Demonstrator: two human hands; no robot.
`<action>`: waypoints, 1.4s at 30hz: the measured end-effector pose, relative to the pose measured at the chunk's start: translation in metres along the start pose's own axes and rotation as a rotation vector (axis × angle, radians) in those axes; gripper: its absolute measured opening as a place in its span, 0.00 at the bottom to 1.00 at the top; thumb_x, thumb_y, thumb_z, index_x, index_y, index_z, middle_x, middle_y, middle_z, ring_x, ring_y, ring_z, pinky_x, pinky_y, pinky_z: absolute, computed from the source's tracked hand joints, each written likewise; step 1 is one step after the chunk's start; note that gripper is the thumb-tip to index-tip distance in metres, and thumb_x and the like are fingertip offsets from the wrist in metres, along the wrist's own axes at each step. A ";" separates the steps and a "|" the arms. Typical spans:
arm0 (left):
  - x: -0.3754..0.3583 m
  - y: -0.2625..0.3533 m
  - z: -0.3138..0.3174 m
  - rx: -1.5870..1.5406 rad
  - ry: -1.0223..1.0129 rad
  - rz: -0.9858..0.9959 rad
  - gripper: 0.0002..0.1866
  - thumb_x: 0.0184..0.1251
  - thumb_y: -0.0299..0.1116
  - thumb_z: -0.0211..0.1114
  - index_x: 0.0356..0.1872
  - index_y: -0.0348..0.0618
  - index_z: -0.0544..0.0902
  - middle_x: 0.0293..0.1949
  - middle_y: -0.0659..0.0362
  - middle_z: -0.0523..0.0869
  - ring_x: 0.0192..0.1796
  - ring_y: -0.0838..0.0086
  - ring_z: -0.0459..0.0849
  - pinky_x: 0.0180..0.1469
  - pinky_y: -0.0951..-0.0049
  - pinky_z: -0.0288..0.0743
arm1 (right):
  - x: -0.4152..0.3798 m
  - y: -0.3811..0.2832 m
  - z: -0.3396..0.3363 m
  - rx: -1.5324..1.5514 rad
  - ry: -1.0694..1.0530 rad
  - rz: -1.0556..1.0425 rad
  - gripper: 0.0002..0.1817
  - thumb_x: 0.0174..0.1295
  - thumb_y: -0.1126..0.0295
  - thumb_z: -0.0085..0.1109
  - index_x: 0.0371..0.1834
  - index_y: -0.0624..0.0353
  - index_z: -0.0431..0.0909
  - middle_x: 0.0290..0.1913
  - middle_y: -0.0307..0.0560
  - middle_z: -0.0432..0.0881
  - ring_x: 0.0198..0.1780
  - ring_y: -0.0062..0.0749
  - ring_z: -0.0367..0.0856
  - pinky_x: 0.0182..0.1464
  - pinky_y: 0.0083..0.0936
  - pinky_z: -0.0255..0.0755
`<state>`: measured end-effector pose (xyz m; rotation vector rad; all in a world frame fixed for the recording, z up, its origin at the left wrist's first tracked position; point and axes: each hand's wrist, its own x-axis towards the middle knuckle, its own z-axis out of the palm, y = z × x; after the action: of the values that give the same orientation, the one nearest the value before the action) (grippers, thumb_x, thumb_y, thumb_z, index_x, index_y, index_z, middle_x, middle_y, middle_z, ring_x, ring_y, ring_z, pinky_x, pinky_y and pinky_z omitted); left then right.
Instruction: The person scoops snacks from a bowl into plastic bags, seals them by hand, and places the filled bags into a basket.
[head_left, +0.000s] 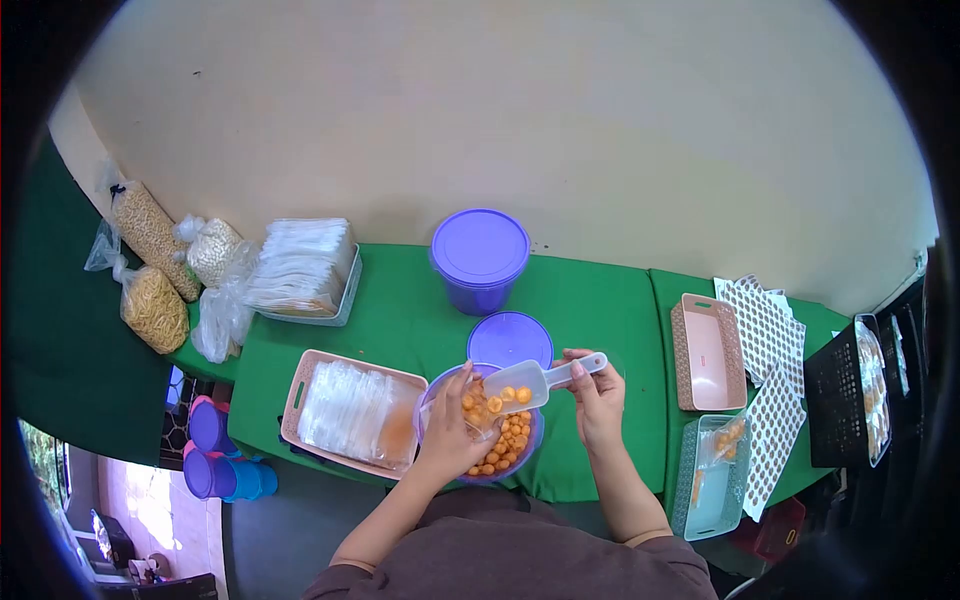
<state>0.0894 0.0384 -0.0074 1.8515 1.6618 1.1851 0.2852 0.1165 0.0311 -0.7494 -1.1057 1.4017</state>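
Note:
My right hand [598, 405] grips the handle of a white translucent scoop [530, 378], with several round orange snack balls [523, 395] in its bowl. My left hand [453, 430] is closed around a clear plastic bag [484, 411] with some orange balls inside. The scoop's front edge is at the bag's mouth. Below both hands stands a purple tub [539, 436] holding many of the same balls. A purple lid [511, 338] lies just behind it. Left of the tub, a pink basket [292, 422] holds a stack of clear bags [345, 408].
A lidded purple tub [480, 290] stands at the back. Bags of dry snacks [155, 310] and a basket of white packets [345, 312] are at left. To the right are a pink basket [708, 350], a light green basket [708, 522] with filled bags, sticker sheets [765, 330] and a black crate [835, 400].

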 end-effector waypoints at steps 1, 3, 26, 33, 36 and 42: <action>-0.001 0.000 0.000 -0.014 -0.010 -0.007 0.49 0.53 0.36 0.73 0.74 0.42 0.51 0.62 0.43 0.69 0.64 0.48 0.69 0.65 0.50 0.64 | -0.002 0.001 0.000 -0.001 0.003 -0.004 0.14 0.70 0.68 0.57 0.51 0.68 0.77 0.43 0.53 0.84 0.44 0.32 0.84 0.45 0.29 0.81; -0.002 0.000 -0.002 -0.006 -0.022 -0.010 0.49 0.53 0.36 0.73 0.74 0.42 0.51 0.62 0.43 0.69 0.64 0.48 0.69 0.65 0.50 0.64 | -0.004 0.001 0.000 -0.002 0.008 -0.005 0.14 0.70 0.68 0.57 0.51 0.68 0.77 0.43 0.53 0.84 0.44 0.32 0.84 0.44 0.29 0.81; 0.000 0.015 -0.055 -1.281 -0.081 -0.140 0.50 0.52 0.42 0.60 0.75 0.50 0.42 0.66 0.33 0.66 0.69 0.49 0.68 0.70 0.53 0.63 | -0.024 0.028 0.006 -1.194 0.045 -0.389 0.22 0.57 0.70 0.68 0.55 0.62 0.75 0.49 0.51 0.77 0.53 0.38 0.75 0.51 0.32 0.73; 0.001 0.025 -0.037 -1.197 -0.328 -0.128 0.47 0.59 0.50 0.58 0.74 0.41 0.47 0.70 0.40 0.65 0.75 0.52 0.60 0.75 0.53 0.51 | -0.042 0.007 0.035 -0.368 -0.431 0.077 0.10 0.63 0.69 0.63 0.42 0.64 0.81 0.41 0.46 0.84 0.45 0.30 0.81 0.47 0.30 0.73; 0.002 0.022 -0.038 -0.902 -0.366 -0.063 0.45 0.66 0.56 0.54 0.75 0.39 0.48 0.70 0.43 0.66 0.75 0.55 0.60 0.76 0.54 0.48 | -0.045 0.001 0.044 -0.581 -0.494 -0.179 0.05 0.62 0.73 0.63 0.37 0.63 0.81 0.37 0.48 0.84 0.40 0.36 0.82 0.45 0.29 0.73; -0.002 0.023 -0.038 -0.884 -0.282 -0.112 0.44 0.69 0.57 0.57 0.75 0.38 0.50 0.69 0.46 0.69 0.73 0.59 0.65 0.72 0.60 0.59 | -0.040 -0.001 0.039 -0.566 -0.244 -0.128 0.04 0.59 0.76 0.64 0.35 0.63 0.81 0.35 0.49 0.84 0.37 0.40 0.83 0.44 0.31 0.74</action>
<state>0.0741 0.0216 0.0306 1.2572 0.8455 1.2496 0.2562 0.0698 0.0393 -0.8973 -1.7489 1.0939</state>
